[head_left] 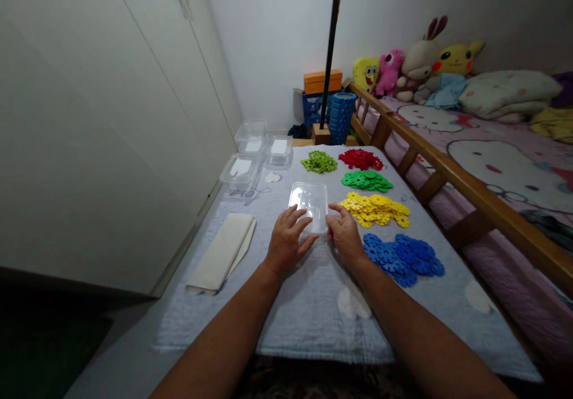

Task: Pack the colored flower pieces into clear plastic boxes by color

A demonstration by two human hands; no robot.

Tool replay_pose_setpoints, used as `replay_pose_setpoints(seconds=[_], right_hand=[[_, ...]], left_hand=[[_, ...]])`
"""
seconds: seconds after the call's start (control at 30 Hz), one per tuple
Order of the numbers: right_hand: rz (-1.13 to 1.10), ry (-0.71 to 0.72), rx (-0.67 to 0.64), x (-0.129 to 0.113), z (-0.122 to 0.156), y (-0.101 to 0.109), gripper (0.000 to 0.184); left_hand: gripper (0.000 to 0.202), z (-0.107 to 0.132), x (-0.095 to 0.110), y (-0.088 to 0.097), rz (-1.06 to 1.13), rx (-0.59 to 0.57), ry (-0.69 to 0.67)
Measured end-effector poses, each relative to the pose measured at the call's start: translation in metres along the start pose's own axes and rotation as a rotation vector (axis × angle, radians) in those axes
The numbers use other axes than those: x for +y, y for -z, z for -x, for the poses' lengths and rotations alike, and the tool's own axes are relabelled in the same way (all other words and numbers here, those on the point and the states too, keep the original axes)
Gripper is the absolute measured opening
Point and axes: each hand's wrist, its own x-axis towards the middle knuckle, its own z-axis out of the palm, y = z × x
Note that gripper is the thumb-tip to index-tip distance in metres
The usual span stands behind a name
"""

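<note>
A clear rectangular plastic container (310, 196) sits mid-table in front of me. My left hand (289, 235) reaches over its near left part, fingers spread and partly resting on top. At the container's right edge, my right hand (344, 232) has its fingers curled, with thumb and forefinger against the rim. Just right of that hand are piles of flower-shaped plastic discs: yellow (376, 209) closest, blue (405, 258) beside my forearm. Green (367, 181), lime (319, 161) and red (360, 159) piles lie farther back.
Several clear containers with white paper labels (242, 169) stand at the back left. A folded cream cloth (224, 252) lies on the left of the blue tablecloth (308, 321). A black pole (330, 52) rises behind the table. A wooden bed rail (441, 172) borders the right side.
</note>
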Motion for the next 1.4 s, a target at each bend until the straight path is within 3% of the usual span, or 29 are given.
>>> replay_pose_setpoints(seconds=[0.5, 0.7, 0.97, 1.23, 1.4], right_hand=[[0.148, 0.088, -0.014, 0.009, -0.003, 0.004, 0.045], [0.447, 0.417, 0.108, 0.007, -0.003, 0.008, 0.034], [0.510, 0.541, -0.168, 0.014, 0.001, 0.011, 0.045], [0.607, 0.674, -0.153, 0.007, 0.005, 0.011, 0.030], [0.569, 0.733, -0.260, 0.002, 0.002, 0.015, 0.022]], left_hand=[[0.024, -0.006, -0.001, 0.002, 0.010, -0.030, -0.091], [0.025, -0.005, 0.003, 0.005, -0.023, -0.053, -0.034], [0.026, -0.007, 0.001, 0.008, -0.007, -0.035, -0.027], [0.028, -0.006, -0.003, 0.007, 0.049, 0.011, -0.003], [0.029, -0.005, -0.007, 0.007, 0.109, 0.058, -0.009]])
